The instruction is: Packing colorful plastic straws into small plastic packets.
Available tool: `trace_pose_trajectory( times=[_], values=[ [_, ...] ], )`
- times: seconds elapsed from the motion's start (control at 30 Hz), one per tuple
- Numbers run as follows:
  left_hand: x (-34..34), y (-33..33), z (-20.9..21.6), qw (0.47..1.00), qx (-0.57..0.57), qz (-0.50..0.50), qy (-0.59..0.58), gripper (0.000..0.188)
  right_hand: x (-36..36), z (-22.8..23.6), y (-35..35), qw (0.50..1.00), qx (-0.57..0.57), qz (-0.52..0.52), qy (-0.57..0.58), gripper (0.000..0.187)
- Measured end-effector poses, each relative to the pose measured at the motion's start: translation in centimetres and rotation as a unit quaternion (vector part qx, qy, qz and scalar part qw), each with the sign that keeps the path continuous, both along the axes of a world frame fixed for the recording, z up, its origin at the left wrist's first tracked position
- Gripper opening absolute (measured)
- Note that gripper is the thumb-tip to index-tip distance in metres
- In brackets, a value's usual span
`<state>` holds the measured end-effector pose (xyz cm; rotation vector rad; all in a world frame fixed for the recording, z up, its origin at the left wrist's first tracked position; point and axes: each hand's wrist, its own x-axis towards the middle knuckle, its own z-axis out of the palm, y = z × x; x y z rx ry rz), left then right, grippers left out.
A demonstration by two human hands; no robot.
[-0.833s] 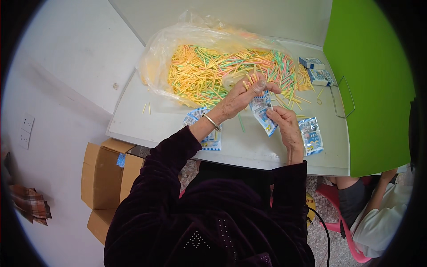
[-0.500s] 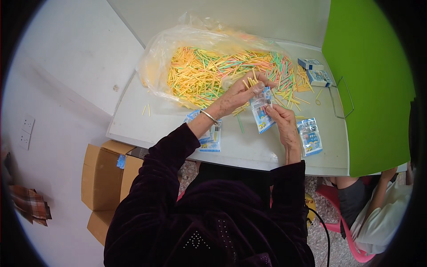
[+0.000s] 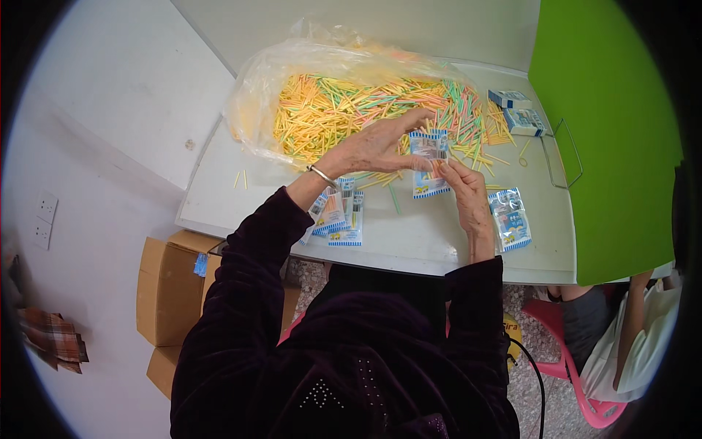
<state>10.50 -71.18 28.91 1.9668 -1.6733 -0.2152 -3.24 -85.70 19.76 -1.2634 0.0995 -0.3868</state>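
Both my hands hold a small blue-and-white clear packet (image 3: 429, 162) upright over the white table (image 3: 431, 238). My left hand (image 3: 373, 146) pinches the packet's top edge, with thin coloured sticks at its fingers. My right hand (image 3: 468, 197) grips the packet's lower right side. Behind them lies a big heap of yellow, orange and green sticks (image 3: 351, 110) on an open clear plastic bag (image 3: 256, 102). A silver bangle (image 3: 319, 174) circles my left wrist.
Filled packets (image 3: 340, 216) lie under my left forearm; another packet (image 3: 510, 219) lies right of my right hand. Two small boxes (image 3: 518, 111) sit at the far right beside a green panel (image 3: 599, 139). Cardboard boxes (image 3: 168, 293) stand on the floor at left; a pink stool (image 3: 585, 395) stands at lower right.
The packet has been raised and turned more upright between my hands. My left hand moved from the stick heap to the packet's top.
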Motion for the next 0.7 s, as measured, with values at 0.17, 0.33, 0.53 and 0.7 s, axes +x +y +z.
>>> trace_pose_trajectory(
  times=[0.17,0.33,0.53,0.7],
  values=[
    [-0.6,-0.5,0.3,0.999,-0.002,-0.043,-0.008,0.059,0.0,-0.1,0.0,0.999,-0.001,0.03,-0.011,0.023],
    [-0.4,-1.1,0.2,0.991,0.034,-0.012,0.132,0.047,0.1,0.0,-0.1,0.999,0.004,0.043,-0.008,0.025],
    [-0.3,-1.9,-1.4,0.947,-0.087,-0.018,0.308,0.043,-0.1,-0.4,-0.2,0.998,0.011,0.051,0.025,0.025],
    [-0.6,-2.0,-1.2,0.955,-0.068,-0.01,0.29,0.04,-0.1,-0.3,0.2,0.998,0.014,0.057,0.029,0.025]
  ],
)
